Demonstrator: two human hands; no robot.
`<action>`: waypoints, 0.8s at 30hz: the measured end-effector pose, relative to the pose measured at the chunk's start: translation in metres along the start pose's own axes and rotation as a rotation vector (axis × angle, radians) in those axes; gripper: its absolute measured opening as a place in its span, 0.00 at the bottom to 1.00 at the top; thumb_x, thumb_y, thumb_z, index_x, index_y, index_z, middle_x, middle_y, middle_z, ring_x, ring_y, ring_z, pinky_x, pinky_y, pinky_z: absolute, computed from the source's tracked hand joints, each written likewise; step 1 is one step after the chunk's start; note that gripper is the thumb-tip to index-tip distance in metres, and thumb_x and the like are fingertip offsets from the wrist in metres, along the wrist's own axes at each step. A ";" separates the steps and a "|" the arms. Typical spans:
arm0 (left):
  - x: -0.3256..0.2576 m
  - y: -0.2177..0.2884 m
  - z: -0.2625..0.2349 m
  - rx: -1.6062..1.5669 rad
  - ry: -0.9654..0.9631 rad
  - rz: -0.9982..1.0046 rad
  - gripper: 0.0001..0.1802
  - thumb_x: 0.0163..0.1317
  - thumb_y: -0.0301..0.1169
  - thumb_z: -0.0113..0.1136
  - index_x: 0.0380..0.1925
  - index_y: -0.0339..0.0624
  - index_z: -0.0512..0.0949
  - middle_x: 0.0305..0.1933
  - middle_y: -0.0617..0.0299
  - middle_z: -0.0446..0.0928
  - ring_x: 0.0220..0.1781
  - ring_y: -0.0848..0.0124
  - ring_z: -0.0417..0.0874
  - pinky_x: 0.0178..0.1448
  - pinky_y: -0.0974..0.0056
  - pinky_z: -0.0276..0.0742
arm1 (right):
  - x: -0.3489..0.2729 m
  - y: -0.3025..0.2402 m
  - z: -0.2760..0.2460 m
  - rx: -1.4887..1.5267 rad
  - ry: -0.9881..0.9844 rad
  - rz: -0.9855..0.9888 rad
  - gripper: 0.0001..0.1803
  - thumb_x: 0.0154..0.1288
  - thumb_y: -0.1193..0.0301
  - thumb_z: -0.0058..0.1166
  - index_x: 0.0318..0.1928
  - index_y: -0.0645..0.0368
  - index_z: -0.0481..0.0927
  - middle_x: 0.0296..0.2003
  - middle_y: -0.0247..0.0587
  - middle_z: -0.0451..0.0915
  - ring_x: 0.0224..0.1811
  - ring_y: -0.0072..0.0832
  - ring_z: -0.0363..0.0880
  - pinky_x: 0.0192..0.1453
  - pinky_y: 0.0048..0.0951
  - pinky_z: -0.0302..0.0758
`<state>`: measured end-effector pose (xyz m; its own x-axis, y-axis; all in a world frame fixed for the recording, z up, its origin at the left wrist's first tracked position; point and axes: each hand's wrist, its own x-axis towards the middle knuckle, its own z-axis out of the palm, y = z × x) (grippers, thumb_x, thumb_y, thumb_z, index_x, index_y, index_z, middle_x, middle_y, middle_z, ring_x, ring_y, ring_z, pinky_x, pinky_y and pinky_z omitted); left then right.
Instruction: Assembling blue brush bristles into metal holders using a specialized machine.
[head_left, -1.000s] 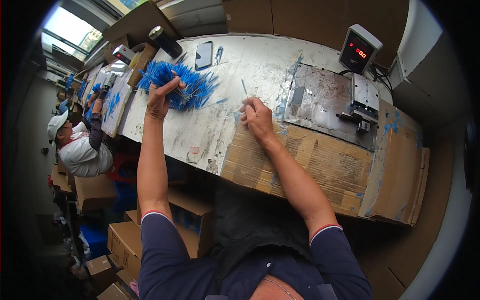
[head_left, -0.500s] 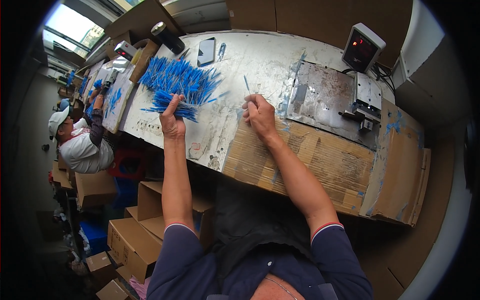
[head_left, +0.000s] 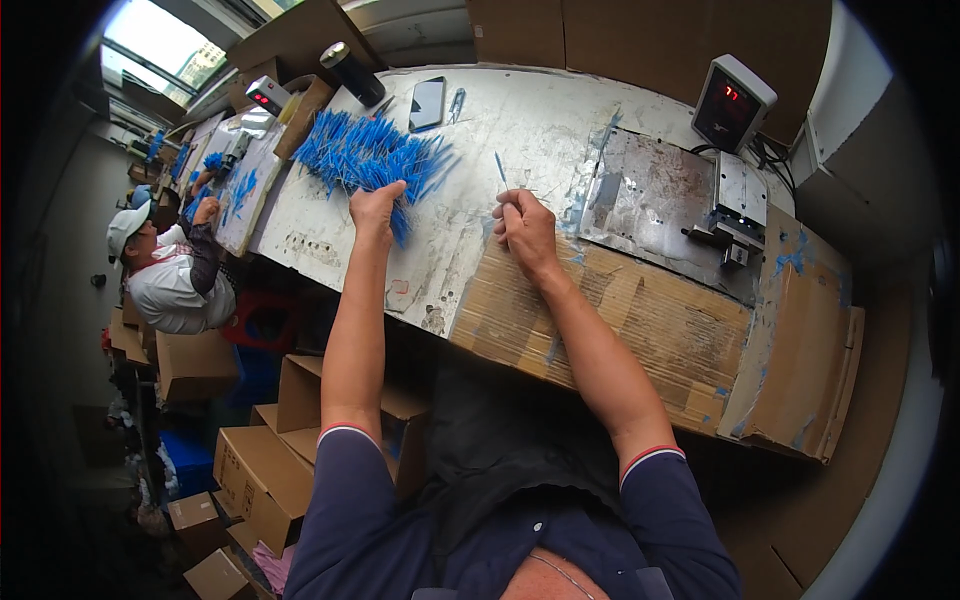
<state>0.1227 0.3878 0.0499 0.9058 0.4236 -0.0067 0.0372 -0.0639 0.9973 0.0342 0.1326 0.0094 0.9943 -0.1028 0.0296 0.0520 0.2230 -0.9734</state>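
Note:
A thick pile of thin blue-ended sticks with pale fine shafts lies on the worn white table, left of centre. At its near edge my left hand is turned with its back up, the fingers closed on a bundle of the sticks. The bundle's blue ends point toward me beside the hand; my fingers partly hide it. To the right, near the table's middle, my right hand is closed in a pinch. A thin blue-ended stick stands up from its fingertips, with a few fine shafts beside it.
A smartphone and a dark tumbler stand beyond the pile. On the right are a metal plate fixture, a display with red digits and taped cardboard. A co-worker works at the left; cartons stand below.
My left hand has turned from palm up to back up and moved slightly right, swinging the bundle round. My right hand stays nearly in place. The display's red digits have changed.

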 end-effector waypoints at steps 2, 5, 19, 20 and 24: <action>0.002 -0.004 0.009 0.129 -0.036 -0.034 0.17 0.50 0.17 0.73 0.42 0.32 0.83 0.42 0.57 0.86 0.39 0.66 0.85 0.49 0.60 0.80 | 0.001 0.002 -0.005 0.004 0.002 -0.005 0.12 0.75 0.75 0.45 0.51 0.66 0.79 0.36 0.39 0.83 0.29 0.19 0.80 0.28 0.22 0.78; -0.009 -0.006 0.015 0.094 -0.092 -0.014 0.17 0.50 0.17 0.73 0.42 0.32 0.83 0.42 0.58 0.86 0.38 0.67 0.85 0.48 0.61 0.81 | 0.000 0.007 -0.010 0.008 0.038 -0.020 0.12 0.74 0.74 0.46 0.49 0.67 0.80 0.33 0.41 0.84 0.27 0.21 0.82 0.29 0.26 0.79; -0.031 0.021 0.010 1.226 -0.238 0.255 0.50 0.41 0.36 0.79 0.64 0.28 0.65 0.54 0.36 0.82 0.59 0.43 0.83 0.64 0.52 0.78 | 0.001 0.006 -0.006 -0.034 0.039 -0.040 0.12 0.73 0.75 0.45 0.49 0.67 0.80 0.32 0.45 0.85 0.27 0.26 0.84 0.34 0.29 0.81; -0.037 0.017 0.011 1.249 -0.249 0.273 0.46 0.45 0.35 0.76 0.64 0.31 0.66 0.52 0.35 0.83 0.58 0.41 0.84 0.63 0.50 0.78 | 0.001 0.006 -0.006 -0.028 0.030 -0.040 0.12 0.73 0.75 0.45 0.49 0.67 0.80 0.32 0.45 0.85 0.27 0.26 0.84 0.34 0.29 0.81; -0.060 0.018 0.026 1.161 -0.129 0.305 0.41 0.51 0.32 0.72 0.64 0.35 0.65 0.51 0.36 0.83 0.56 0.41 0.84 0.62 0.49 0.78 | 0.001 0.009 -0.011 -0.011 0.024 -0.058 0.12 0.75 0.75 0.44 0.49 0.67 0.79 0.33 0.42 0.84 0.27 0.22 0.82 0.32 0.27 0.80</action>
<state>0.0800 0.3382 0.0664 0.9765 0.1600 0.1442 0.1111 -0.9477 0.2993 0.0350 0.1234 -0.0021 0.9872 -0.1380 0.0805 0.1080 0.2057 -0.9726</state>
